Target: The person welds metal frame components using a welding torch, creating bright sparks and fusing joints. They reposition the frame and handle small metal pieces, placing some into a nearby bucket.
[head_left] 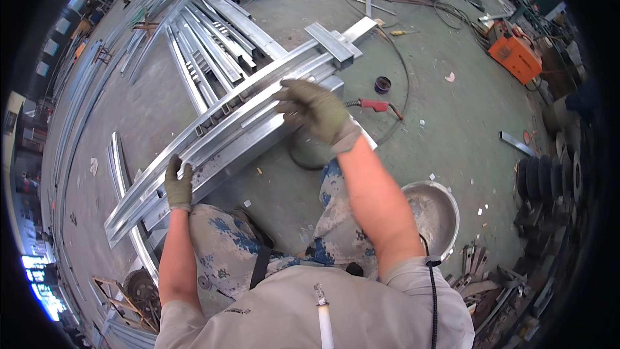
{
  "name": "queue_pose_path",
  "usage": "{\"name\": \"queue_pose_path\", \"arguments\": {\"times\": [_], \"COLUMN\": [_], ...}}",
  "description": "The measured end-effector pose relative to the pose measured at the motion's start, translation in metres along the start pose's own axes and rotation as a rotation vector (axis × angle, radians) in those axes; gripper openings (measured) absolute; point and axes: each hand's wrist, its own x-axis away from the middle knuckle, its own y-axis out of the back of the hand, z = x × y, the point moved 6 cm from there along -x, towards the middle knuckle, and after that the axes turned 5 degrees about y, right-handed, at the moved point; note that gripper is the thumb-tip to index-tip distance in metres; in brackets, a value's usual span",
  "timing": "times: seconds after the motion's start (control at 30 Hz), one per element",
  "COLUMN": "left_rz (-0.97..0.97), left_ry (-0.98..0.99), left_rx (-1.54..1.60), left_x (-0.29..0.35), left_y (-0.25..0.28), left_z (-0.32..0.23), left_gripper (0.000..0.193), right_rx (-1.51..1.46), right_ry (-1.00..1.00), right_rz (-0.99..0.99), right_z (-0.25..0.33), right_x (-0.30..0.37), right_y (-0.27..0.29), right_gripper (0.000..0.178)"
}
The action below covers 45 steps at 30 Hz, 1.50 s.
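Long, shiny metal channels [213,145] lie side by side on a slant in front of me, raised off the floor. My left hand [179,186], in an olive work glove, rests on their near left part, thumb and fingers apart. Over the right part of the channels is my right hand [313,108], gloved alike and slightly blurred. Its fingers are spread and I see nothing in them; whether they touch the metal I cannot tell. Across the far right end sits a short square metal tube [330,45]. A red-handled welding torch [374,105] lies just right of my right hand.
Beyond the channels lies a pile of metal profiles [213,45]. Orange welding machines [515,52] stand at right and far back, their cables crossing the floor. A round metal basin [445,210] is by my right side. Stacked dark discs [549,178] line the right edge.
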Motion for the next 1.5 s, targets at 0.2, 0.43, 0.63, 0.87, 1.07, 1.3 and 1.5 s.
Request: {"name": "queue_pose_path", "arguments": {"times": [0.2, 0.43, 0.63, 0.87, 1.07, 1.3, 1.5], "left_rz": [-0.079, -0.017, 0.022, 0.043, 0.041, 0.062, 0.078], "left_ry": [0.086, 0.089, 0.039, -0.007, -0.019, 0.029, 0.004], "left_rx": [0.158, 0.086, 0.013, -0.132, -0.237, -0.326, -0.317], "left_x": [-0.021, -0.036, -0.043, -0.037, -0.033, -0.028, -0.022], "left_y": [0.029, 0.011, 0.011, 0.01, 0.019, 0.024, 0.026], "left_z": [0.041, 0.033, 0.019, 0.003, -0.006, -0.007, -0.018], "left_gripper": [0.043, 0.036, 0.038, 0.035, 0.035, 0.036, 0.037], "right_rx": [0.285, 0.557, 0.553, 0.777, 0.408, -0.059, 0.436], "right_ry": [0.162, -0.345, -0.619, -0.625, -0.688, -0.364, -0.53], "right_rz": [-0.505, -1.4, -1.483, -1.477, -1.593, -1.226, -1.291], "right_z": [0.082, -0.005, -0.161, -0.182, -0.209, -0.215, -0.209], "right_x": [0.124, 0.477, 0.58, 0.558, 0.559, 0.475, 0.465], "right_y": [0.216, 0.479, 0.448, 0.433, 0.476, 0.458, 0.462], "right_gripper": [0.043, 0.032, 0.054, 0.088, 0.082, 0.064, 0.055]}}
